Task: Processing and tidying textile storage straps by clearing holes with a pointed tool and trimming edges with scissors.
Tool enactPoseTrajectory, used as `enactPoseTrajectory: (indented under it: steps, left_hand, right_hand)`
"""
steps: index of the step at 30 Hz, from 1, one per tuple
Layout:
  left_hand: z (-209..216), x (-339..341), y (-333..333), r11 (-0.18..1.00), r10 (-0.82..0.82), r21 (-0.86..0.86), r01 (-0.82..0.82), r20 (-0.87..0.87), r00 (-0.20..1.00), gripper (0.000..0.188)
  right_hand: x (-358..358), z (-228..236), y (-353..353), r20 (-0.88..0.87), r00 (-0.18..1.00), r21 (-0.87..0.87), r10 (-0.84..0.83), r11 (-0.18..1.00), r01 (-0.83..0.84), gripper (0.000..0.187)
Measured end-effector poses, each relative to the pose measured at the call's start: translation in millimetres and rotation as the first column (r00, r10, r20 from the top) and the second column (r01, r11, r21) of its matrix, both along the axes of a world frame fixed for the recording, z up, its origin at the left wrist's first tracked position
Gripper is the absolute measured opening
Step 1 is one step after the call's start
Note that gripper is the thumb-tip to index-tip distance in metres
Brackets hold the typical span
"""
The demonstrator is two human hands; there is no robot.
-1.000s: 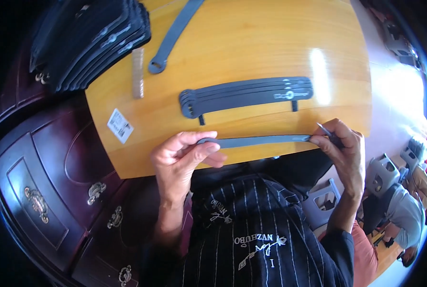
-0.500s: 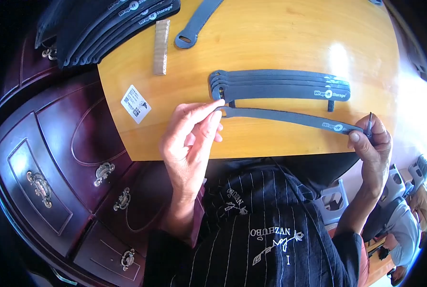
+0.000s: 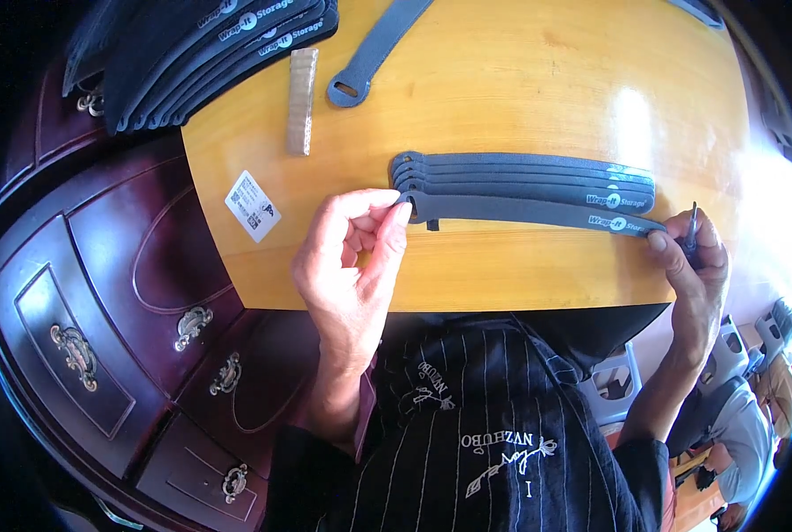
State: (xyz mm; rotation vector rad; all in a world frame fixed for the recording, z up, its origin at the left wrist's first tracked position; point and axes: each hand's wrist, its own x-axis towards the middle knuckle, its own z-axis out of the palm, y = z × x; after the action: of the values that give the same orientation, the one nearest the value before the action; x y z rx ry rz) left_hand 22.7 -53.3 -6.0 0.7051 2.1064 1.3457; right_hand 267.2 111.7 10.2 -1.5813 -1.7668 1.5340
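- Here's the left hand (image 3: 350, 257), thumb and forefinger pinching the rounded eyelet tip of a slotted grey strap (image 3: 520, 211).
- Right hand (image 3: 696, 266) grips its printed end, plus a slim dark item (image 3: 691, 232), kind unclear.
- Two-ended hold, presumably keeping it straight beside the fanned straps (image 3: 520, 177).
- It's over the table (image 3: 520, 275), long axis roughly along the near edge, eyelet pointing left.

Strap (image 3: 520, 211) betw. L hand (image 3: 352, 288) & R hand (image 3: 702, 277), along near edge of fanned straps (image 3: 520, 174) on tbl (image 3: 502, 275). QR label (image 3: 254, 207) left of these; loose strap (image 3: 380, 51) behind; strap pile (image 3: 192, 66) at tbl's far-left edge.
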Motion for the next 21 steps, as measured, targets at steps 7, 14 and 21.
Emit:
enactPoseTrajectory:
  steps: [7,14,21]
  left_hand:
    - [-2,3,6,1.000,-0.010,0.003,0.010,-0.051,0.999,0.014]
    - [-3,9,7,1.000,-0.008,-0.003,0.008,-0.066,0.998,0.016]
    - [-1,6,4,0.998,-0.002,-0.059,-0.006,-0.138,0.990,0.013]
  right_hand:
    - [1,1,2,0.014,1.000,-0.006,0.005,1.000,-0.005,0.015]
    - [3,6,3,0.044,0.999,0.071,0.007,0.997,-0.010,0.014]
    - [-9,-1,1,0.031,0.999,0.030,0.017,0.999,-0.018,0.014]
